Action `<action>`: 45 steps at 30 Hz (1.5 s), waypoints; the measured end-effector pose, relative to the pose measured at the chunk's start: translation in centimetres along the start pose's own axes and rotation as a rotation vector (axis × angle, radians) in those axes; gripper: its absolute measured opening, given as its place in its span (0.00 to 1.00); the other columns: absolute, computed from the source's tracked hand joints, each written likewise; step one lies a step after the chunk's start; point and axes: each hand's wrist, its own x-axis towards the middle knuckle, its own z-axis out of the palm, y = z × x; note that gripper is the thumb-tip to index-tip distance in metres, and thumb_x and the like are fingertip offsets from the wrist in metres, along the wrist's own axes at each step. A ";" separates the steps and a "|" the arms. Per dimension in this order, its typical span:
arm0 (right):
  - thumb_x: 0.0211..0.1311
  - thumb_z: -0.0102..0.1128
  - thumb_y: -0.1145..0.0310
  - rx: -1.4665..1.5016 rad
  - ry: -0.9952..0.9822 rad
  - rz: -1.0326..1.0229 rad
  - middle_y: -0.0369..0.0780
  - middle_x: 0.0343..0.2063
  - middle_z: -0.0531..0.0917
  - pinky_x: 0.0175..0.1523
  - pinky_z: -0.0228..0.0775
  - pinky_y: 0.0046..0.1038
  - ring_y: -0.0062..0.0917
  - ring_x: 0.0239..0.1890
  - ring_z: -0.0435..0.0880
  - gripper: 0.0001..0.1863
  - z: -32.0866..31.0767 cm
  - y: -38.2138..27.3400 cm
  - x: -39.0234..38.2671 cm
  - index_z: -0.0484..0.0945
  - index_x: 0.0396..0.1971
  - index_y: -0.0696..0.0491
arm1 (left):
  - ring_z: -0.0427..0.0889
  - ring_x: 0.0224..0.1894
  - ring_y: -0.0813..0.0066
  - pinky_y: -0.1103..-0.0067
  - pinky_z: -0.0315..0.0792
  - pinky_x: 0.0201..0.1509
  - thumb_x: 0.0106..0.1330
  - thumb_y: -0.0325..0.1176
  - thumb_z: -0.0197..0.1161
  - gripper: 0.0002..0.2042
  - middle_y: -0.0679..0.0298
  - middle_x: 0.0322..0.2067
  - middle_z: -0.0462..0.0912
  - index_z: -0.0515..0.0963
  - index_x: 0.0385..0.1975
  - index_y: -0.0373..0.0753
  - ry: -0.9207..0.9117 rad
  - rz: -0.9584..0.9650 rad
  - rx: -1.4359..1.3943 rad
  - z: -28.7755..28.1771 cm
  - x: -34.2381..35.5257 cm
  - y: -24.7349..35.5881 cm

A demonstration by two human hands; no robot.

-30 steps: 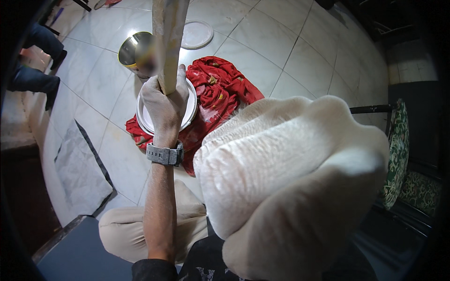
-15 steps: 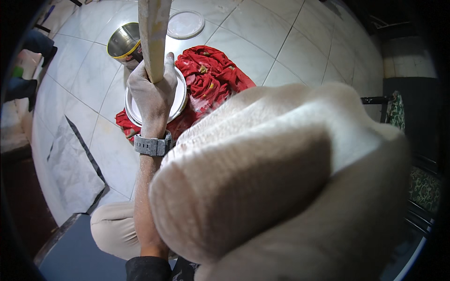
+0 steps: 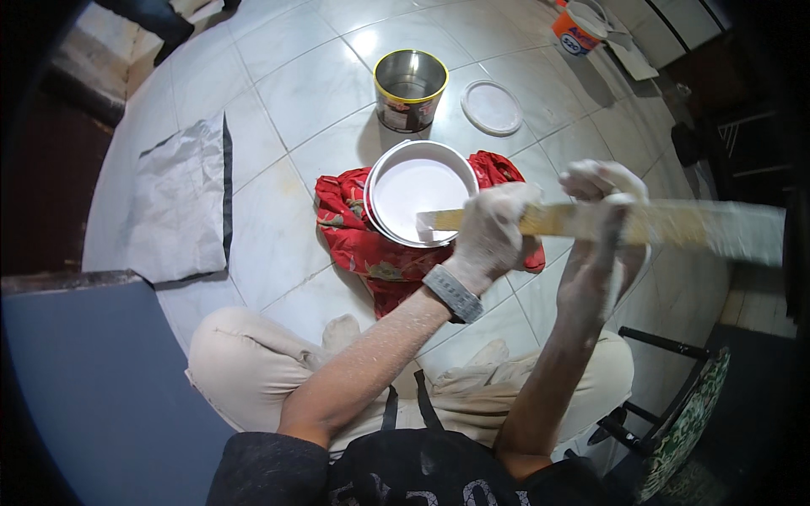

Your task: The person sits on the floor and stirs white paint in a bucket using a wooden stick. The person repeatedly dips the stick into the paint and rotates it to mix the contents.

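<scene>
My left hand (image 3: 491, 228), dusted white and with a grey watch on its wrist, is closed round a long flat wooden stick (image 3: 544, 220). The stick lies roughly level across my front. Its left end, smeared white, reaches over the near rim of a white bucket (image 3: 378, 221) holding smooth white paint-like stuff. Farther along the stick, my right hand (image 3: 603, 215), also coated white, has its fingers and thumb bent round the wood. The stick's right end is whitish and blurred by motion. Under the bucket is a crumpled red patterned cloth (image 3: 354, 240).
Behind the bucket stand a tin with a yellow rim (image 3: 409, 101) and a round white lid (image 3: 492, 108) on the tiles. An orange and white tub (image 3: 579, 29) is far right. A white sheet or bag (image 3: 181, 198) lies left; a chair (image 3: 683, 413) stands near right.
The stick has swung from upright to level. My right hand, earlier a fist close to the camera, is now lower and on the stick. The view has shifted, showing more floor and my legs.
</scene>
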 end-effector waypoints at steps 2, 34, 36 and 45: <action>0.74 0.45 0.52 0.499 0.026 0.131 0.33 0.20 0.69 0.40 0.66 0.24 0.19 0.23 0.69 0.20 0.1 0.0 0.0 0.68 0.27 0.51 | 0.82 0.31 0.54 0.67 0.75 0.34 0.47 0.28 0.66 0.10 0.56 0.25 0.80 0.76 0.29 0.37 0.035 0.069 0.029 0.3 -0.4 0.9; 0.68 0.41 0.70 0.480 0.067 0.151 0.29 0.12 0.57 0.17 0.45 0.19 0.12 0.12 0.50 0.16 1.2 2.2 -0.9 0.59 0.17 0.48 | 0.84 0.28 0.59 0.69 0.77 0.32 0.52 0.31 0.66 0.05 0.58 0.23 0.82 0.77 0.25 0.41 -0.003 0.086 -0.020 0.3 0.6 1.5; 0.66 0.41 0.69 0.569 0.024 0.096 0.29 0.11 0.56 0.17 0.44 0.18 0.13 0.12 0.51 0.16 0.7 0.7 -0.9 0.56 0.16 0.47 | 0.83 0.27 0.60 0.70 0.76 0.30 0.52 0.31 0.66 0.06 0.60 0.23 0.80 0.75 0.24 0.41 0.012 0.168 0.029 0.4 0.5 2.4; 0.66 0.42 0.67 0.410 -0.021 0.070 0.29 0.11 0.53 0.22 0.45 0.21 0.14 0.13 0.49 0.19 1.5 2.4 -1.1 0.54 0.14 0.46 | 0.81 0.29 0.56 0.64 0.74 0.34 0.53 0.32 0.62 0.05 0.58 0.22 0.79 0.73 0.20 0.42 0.087 0.229 0.024 0.8 1.3 0.0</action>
